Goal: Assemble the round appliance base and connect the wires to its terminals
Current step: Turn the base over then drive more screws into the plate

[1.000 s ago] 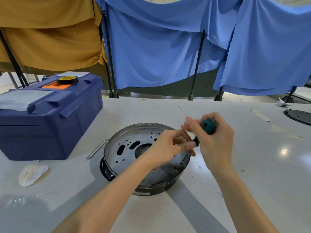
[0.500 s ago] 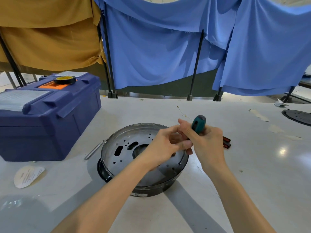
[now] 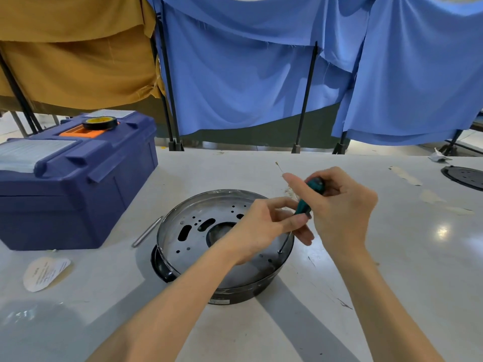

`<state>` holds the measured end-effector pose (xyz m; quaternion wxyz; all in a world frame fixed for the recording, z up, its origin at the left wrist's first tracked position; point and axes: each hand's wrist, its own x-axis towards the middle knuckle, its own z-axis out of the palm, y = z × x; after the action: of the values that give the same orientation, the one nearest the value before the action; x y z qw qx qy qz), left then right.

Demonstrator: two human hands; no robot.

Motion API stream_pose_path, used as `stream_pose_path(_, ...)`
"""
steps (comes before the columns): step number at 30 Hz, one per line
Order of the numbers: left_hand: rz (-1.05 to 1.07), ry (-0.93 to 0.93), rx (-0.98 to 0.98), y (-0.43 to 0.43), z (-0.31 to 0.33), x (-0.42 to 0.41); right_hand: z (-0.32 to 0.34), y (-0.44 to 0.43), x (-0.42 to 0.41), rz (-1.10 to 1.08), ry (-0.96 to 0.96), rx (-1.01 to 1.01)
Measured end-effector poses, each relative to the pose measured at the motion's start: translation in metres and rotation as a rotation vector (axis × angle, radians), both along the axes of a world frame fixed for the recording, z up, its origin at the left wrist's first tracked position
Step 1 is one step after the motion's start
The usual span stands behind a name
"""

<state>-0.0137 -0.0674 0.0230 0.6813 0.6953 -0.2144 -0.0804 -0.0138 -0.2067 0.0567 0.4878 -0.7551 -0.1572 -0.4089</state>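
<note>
Fingers (image 3: 335, 180) of the right hand (image 3: 342, 215) curl round the teal screwdriver (image 3: 303, 206), which now leans further right than before. The left hand (image 3: 261, 231) pinches its lower handle. Its thin steel tip meets the shiny, round, perforated appliance base (image 3: 193, 231) on the smooth white desk (image 3: 405, 283).

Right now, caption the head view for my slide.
Right hand holds teal screwdriver tip-down on round base, left hand steadying it.

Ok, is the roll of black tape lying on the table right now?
No, the roll of black tape sits on top of the blue toolbox, on its lid beside the orange handle.
</note>
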Motion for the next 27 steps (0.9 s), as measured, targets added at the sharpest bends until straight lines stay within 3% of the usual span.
stream_pose_path(1,-0.017,0.006,-0.015,-0.001,-0.001,0.0,0.003,-0.002,0.001,0.017,0.021,-0.034)
stream_pose_path(4,-0.07,0.057,-0.11,0.005,-0.003,0.002,0.009,-0.011,0.002,0.526,0.27,-0.001)
stream_pose_path(6,-0.089,0.08,-0.155,0.01,-0.004,0.003,0.006,-0.014,0.003,0.681,0.288,-0.002)
stream_pose_path(12,-0.039,0.068,-0.182,0.003,-0.003,0.007,0.001,0.002,0.001,0.053,0.03,-0.037)
stream_pose_path(13,-0.037,0.07,-0.183,0.003,-0.004,0.008,0.004,0.001,0.0,0.058,0.024,-0.069)
stream_pose_path(16,-0.057,0.087,-0.216,0.008,-0.006,0.009,0.016,-0.006,-0.005,0.461,0.236,-0.067)
stream_pose_path(18,-0.068,0.106,-0.253,0.012,-0.007,0.009,0.016,-0.007,-0.006,0.569,0.272,-0.067)
stream_pose_path(25,0.0,0.075,-0.222,0.003,-0.005,0.006,-0.005,0.01,0.001,-0.183,-0.172,-0.123)
stream_pose_path(27,0.011,0.077,-0.181,0.001,-0.006,0.008,-0.006,0.011,-0.002,-0.251,-0.217,-0.134)
